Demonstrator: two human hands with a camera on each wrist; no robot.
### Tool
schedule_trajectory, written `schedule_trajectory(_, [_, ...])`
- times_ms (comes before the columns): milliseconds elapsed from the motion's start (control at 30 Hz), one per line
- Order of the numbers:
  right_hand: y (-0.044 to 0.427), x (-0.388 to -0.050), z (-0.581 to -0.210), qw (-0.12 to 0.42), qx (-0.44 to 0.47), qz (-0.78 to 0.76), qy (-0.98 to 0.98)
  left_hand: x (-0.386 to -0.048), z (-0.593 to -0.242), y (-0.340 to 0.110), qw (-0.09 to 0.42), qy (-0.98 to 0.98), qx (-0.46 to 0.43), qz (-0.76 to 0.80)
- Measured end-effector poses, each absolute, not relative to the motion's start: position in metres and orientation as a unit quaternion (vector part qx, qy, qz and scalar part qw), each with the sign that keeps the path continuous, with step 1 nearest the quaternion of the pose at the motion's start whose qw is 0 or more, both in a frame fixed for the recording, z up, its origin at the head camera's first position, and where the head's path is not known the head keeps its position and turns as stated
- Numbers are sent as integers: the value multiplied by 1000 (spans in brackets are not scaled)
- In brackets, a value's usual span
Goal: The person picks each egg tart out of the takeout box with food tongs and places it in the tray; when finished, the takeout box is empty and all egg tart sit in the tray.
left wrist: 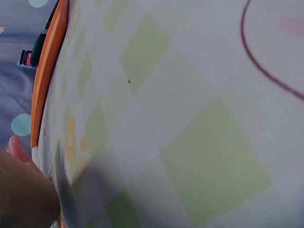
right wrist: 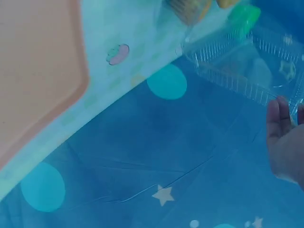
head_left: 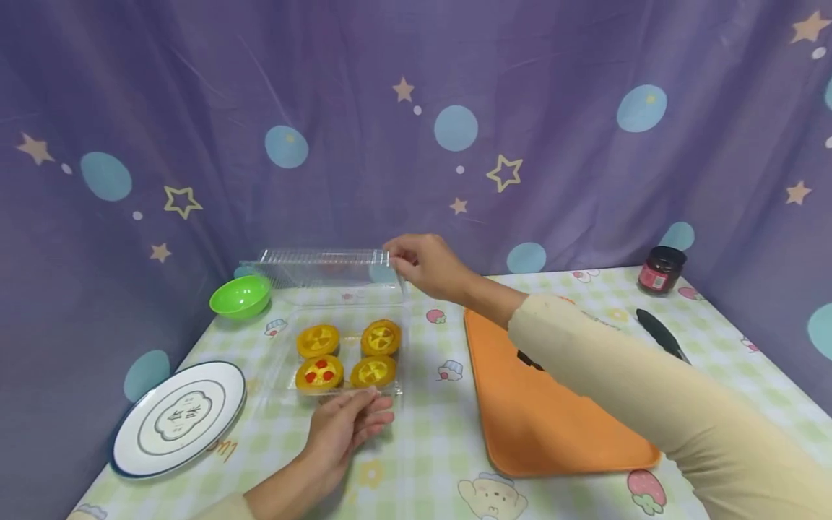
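Note:
A clear plastic clamshell box (head_left: pixel 279 375) holds several toy egg tarts (head_left: pixel 373 372) in its base, one of them dotted with red. Its transparent lid (head_left: pixel 325 276) stands raised at the back. Thumb and fingers of my right hand (head_left: pixel 432 266) pinch the lid's right corner; the right wrist view also shows that hand (right wrist: pixel 287 142) at the lid (right wrist: pixel 237 71). At the base's front edge, my left hand (head_left: pixel 341 433) rests its thumb against the rim, its other fingers loosely extended below. The left wrist view catches only part of this hand (left wrist: pixel 26 190).
A white plate (head_left: pixel 221 393) with a blue rim lies at the left, and a green bowl (head_left: pixel 240 297) behind it. To the right are an orange tray (head_left: pixel 546 433), partly under my right arm, a black-handled utensil (head_left: pixel 659 331) and a dark jar (head_left: pixel 661 271). A purple curtain (head_left: pixel 364 195) closes the back.

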State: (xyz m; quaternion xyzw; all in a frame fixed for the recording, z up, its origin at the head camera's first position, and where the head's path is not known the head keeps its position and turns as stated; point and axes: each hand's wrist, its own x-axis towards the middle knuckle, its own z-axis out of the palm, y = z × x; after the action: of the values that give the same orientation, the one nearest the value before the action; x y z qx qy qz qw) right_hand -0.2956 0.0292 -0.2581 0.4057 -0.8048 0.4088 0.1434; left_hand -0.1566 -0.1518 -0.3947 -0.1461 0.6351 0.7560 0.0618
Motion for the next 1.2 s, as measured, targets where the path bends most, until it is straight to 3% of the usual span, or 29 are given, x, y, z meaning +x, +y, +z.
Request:
schedule_trajectory(600, [7, -361, -244, 35, 171, 650, -740, -153, -391, -154, 86, 652, -115, 745])
schedule_trajectory(967, [5, -382, -254, 11, 83, 715, -694, -152, -390, -153, 87, 652, -105, 746])
schedule_trajectory(1200, [0, -385, -260, 24, 52, 730, -681, -150, -391, -156, 90, 655, -98, 744])
